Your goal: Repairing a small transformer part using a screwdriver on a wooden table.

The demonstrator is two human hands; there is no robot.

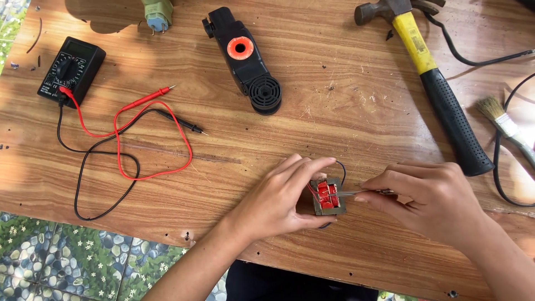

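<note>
Currently a small transformer (327,196), grey laminated core with red-wrapped winding, is sat on the wooden table (290,128) near its front edge, between both hands. It is gripped by the left hand (278,199), fingers curled over the top and thumb under the near side, closed on the core. A thin metal tool, probably tweezers (348,193), is pinched in the right hand (426,198), its tip laid on the red winding. The piece is judged compact, dense and stiff in the core, so best held by the steel edges; the winding, the thin red leads and the black wire (341,170) look fragile and are better not squeezed. A multimeter (71,69), hammer (429,72), brush (504,124) and black plastic housing (245,58) lie well apart.
</note>
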